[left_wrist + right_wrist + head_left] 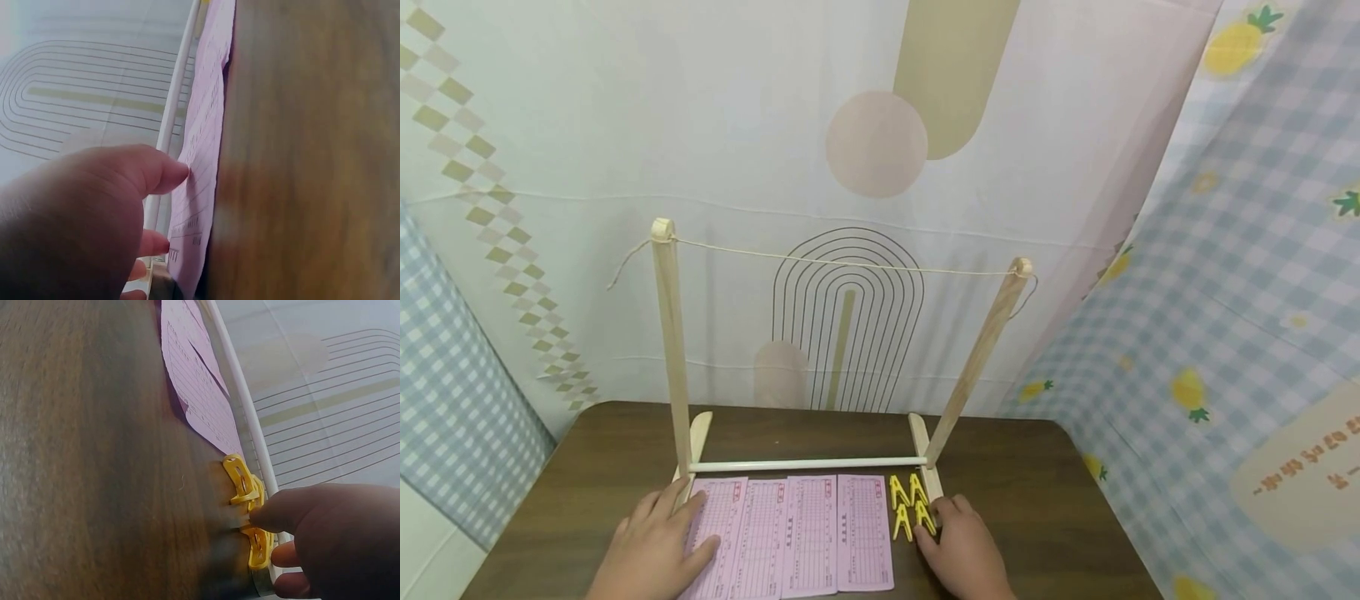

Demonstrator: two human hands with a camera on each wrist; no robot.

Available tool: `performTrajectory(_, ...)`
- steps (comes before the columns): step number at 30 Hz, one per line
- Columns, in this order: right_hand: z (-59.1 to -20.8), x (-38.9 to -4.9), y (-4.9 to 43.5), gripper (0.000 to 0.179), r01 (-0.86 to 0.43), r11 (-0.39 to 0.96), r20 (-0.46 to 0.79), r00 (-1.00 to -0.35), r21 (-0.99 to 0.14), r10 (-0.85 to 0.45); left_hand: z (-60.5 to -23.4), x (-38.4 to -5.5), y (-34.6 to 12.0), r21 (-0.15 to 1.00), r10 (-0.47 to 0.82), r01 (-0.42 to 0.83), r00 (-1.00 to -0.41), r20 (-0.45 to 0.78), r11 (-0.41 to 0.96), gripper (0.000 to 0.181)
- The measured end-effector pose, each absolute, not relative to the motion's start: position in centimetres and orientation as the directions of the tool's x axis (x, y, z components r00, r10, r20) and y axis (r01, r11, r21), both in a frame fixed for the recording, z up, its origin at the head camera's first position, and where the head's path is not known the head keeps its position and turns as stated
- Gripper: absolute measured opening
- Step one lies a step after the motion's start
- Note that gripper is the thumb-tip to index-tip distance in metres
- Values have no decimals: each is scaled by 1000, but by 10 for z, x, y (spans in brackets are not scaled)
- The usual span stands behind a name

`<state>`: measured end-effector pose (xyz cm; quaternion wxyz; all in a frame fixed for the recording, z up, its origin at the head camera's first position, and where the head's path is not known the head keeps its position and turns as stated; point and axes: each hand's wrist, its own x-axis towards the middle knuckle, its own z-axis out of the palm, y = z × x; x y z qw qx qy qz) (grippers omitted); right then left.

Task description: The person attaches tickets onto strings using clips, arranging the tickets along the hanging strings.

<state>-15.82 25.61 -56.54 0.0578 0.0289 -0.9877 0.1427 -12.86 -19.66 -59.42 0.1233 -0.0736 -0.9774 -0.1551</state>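
Note:
My left hand (pixel 651 542) lies with fingers spread at the left edge of a row of pink printed paper slips (pixel 808 537), its thumb and index finger over the leftmost one. In the left wrist view the thumb (pixel 169 175) touches the paper (pixel 200 144). My right hand (pixel 964 550) rests, fingers relaxed, beside several yellow clothespins (pixel 902 523), the thumb right at the nearest one. The right wrist view shows these clothespins (pixel 257 547) close to the thumb. Behind both hands stands a wooden frame with a left post (pixel 672 350) and a right post (pixel 977 367).
A thin string (pixel 842 260) spans the post tops, its loose ends hanging outside. Low down, a white rod (pixel 808 464) joins the posts above the brown table (pixel 1045 500). Patterned cloth (pixel 1075 208) hangs behind and on both sides.

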Motion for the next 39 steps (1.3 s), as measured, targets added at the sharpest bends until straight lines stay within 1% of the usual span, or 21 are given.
performTrajectory(3, -566, -157, 257, 41, -83, 955, 130, -990, -285, -47, -597, -130, -196, 283, 102, 179, -958, 267, 942, 75)
performTrajectory(8, -566, -157, 258, 37, -72, 946, 98, -994, -316, -44, -597, -130, -194, 285, 93, 171, -959, 266, 943, 74)
performTrajectory(12, -566, -157, 259, 36, -63, 943, 75, -996, -327, -40, -596, -128, -193, 284, 94, 168, -961, 258, 944, 72)
performTrajectory(22, -566, -155, 259, 32, -73, 942, 82, -995, -327, -49, -595, -125, -191, 286, 107, 188, -955, 278, 939, 63)
performTrajectory(31, -566, -150, 260, 30, -85, 925, 86, -995, -370, -57, -590, -125, -187, 281, 104, 182, -957, 270, 942, 66)
performTrajectory(36, -564, -147, 262, 29, -65, 911, 66, -997, -407, -42, -590, -125, -188, 276, 119, 187, -962, 245, 943, 64)
performTrajectory(39, -562, -145, 263, 28, -50, 906, 55, -998, -420, -29, -590, -125, -187, 280, 125, 199, -957, 261, 939, 67)
